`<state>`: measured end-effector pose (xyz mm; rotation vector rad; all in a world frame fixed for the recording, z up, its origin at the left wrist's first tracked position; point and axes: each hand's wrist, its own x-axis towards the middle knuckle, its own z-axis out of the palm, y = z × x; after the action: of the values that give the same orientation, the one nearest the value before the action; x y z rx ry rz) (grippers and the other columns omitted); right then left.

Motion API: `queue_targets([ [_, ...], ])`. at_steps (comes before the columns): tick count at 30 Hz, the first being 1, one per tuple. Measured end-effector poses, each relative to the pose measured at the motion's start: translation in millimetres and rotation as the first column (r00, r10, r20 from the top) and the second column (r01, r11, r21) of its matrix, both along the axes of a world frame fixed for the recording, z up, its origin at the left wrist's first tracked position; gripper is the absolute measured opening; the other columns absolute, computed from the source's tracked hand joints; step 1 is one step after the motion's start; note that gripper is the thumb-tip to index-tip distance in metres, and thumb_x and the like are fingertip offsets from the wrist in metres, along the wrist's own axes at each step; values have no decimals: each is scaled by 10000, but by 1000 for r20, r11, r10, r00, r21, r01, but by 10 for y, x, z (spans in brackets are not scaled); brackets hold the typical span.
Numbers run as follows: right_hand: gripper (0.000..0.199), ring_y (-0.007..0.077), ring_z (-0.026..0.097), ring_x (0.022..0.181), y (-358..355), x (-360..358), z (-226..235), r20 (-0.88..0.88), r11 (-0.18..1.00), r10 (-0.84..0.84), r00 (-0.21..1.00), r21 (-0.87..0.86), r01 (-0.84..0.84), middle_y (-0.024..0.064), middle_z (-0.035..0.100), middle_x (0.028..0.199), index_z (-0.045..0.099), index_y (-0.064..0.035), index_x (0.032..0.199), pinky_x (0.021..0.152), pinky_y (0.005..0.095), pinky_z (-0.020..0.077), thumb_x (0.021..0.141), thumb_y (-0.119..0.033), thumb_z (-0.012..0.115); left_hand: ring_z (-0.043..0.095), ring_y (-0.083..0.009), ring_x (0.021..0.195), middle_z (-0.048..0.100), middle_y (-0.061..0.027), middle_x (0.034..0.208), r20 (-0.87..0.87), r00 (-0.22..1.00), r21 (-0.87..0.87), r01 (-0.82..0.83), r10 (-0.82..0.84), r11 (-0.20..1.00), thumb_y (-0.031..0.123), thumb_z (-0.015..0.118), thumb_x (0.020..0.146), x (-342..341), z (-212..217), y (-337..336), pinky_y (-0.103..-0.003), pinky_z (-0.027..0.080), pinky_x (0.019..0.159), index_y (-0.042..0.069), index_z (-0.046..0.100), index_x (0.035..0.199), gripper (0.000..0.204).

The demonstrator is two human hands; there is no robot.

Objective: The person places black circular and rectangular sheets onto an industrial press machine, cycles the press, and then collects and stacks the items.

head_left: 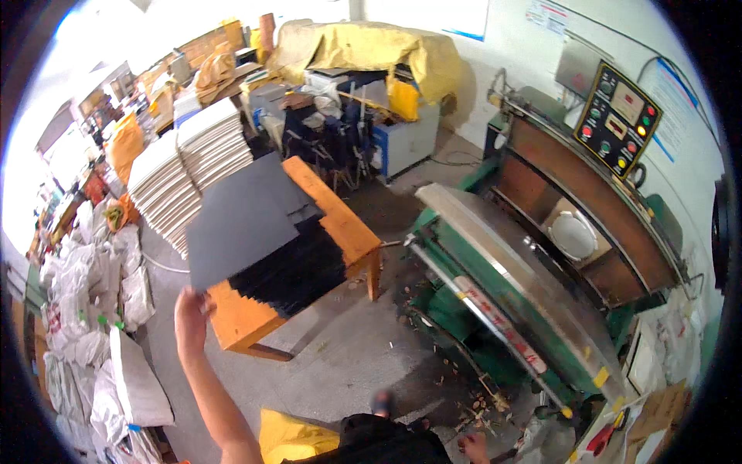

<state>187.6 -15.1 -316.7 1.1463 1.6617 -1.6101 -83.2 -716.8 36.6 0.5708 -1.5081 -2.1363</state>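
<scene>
While the right hand [473,447] is sitting half cut off, grip unreadable, the left hand [191,311] is pinching a dark sheet [239,224] above the orange table [348,228].

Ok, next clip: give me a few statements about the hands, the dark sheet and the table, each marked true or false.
1. The left hand grips the dark grey sheet at its lower corner. True.
2. The sheet lies flat on the floor. False: it is lifted, tilted above the orange wooden table.
3. A stack of black sheets rests on the table. True.
4. The right hand also holds the sheet. False: it is low at the picture's lower edge, far from the sheet.
5. The green machine stands to the left of the table. False: it stands to the right.
</scene>
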Motion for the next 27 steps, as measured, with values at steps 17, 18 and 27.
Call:
queue_targets([
  [17, 407, 225, 590, 806, 2027, -3271, 1439, -448, 768, -534, 717, 99, 633, 129, 604, 950, 585, 16, 1134, 679, 346, 517, 839, -236, 705, 552, -132, 853, 567, 29, 883, 141, 966, 108, 200, -215, 974, 180, 704, 822, 57, -712, 2031, -322, 466, 788, 118, 571, 1015, 242],
  [18, 389, 234, 590, 797, 1938, -3529, 1473, -379, 745, -591, 712, 82, 662, 136, 603, 951, 586, 14, 1128, 664, 348, 511, 840, -222, 698, 548, -134, 796, 554, 25, 854, 179, 927, 139, 306, -328, 942, 157, 721, 796, 195, -931, 2260, -314, 474, 731, 119, 568, 991, 251],
  [27, 303, 318, 656, 908, 2400, -4105, 1378, -158, 609, -766, 623, -490, 624, 176, 648, 987, 565, 44, 1085, 782, 511, 547, 829, -84, 663, 626, -210, 727, 637, -108, 997, 367, 420, 621, 554, -830, 554, 55, 533, 922, 622, -1031, 4585, -435, 579, 763, 16, 465, 1269, 356],
])
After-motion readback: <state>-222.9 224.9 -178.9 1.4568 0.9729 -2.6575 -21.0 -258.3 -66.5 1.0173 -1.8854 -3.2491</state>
